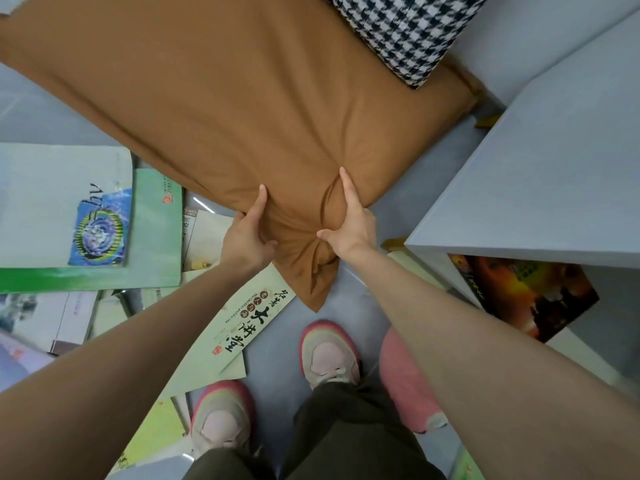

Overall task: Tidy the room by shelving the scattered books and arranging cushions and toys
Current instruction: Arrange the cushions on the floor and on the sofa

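A large brown cushion (221, 98) fills the upper middle of the head view, its near corner hanging down toward my feet. My left hand (247, 233) grips the cushion's near edge from the left, thumb on top. My right hand (349, 220) pinches a bunched fold of the same corner from the right. A black-and-white houndstooth cushion (405, 29) lies on the brown one at the top. Several books lie scattered on the grey floor: green ones (86, 216) at left and a pale one with calligraphy (239, 323) under the cushion's corner.
A grey shelf unit (554, 161) stands at right, with a dark orange book (526, 296) in its lower compartment. A pink toy (408, 382) lies by my right shoe. More books lie at the lower left, close around my feet.
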Demonstrator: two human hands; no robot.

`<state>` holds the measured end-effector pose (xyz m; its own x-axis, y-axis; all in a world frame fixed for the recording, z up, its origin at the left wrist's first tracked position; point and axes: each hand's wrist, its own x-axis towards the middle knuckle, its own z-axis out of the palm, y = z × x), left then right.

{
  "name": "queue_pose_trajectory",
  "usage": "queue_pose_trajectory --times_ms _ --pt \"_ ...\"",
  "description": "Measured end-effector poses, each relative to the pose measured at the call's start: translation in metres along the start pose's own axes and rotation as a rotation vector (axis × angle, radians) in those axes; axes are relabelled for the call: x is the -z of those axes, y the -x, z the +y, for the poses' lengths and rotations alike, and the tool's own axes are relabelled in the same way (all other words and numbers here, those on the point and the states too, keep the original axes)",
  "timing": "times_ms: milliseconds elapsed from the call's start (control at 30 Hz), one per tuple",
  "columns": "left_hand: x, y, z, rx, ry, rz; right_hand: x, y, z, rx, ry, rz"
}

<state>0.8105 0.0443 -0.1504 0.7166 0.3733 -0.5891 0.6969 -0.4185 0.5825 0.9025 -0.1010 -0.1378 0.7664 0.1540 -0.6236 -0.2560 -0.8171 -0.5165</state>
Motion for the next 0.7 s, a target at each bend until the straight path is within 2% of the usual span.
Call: queue_pose_trajectory --times_ms 300,500,700 --pt "-0.024 0.033 0.011 0.012 0.036 -0.092 0.017 0.029 0.027 -0.087 0.058 0.004" --pt "-0.016 0.037 0.018 0.162 0.064 -0.22 0.02 0.041 0.029 -0.185 0.084 -0.117" --pt "0.029 0.076 0.057 0.229 0.141 -0.108 0.051 0.088 0.005 -0.162 0.083 -0.165"
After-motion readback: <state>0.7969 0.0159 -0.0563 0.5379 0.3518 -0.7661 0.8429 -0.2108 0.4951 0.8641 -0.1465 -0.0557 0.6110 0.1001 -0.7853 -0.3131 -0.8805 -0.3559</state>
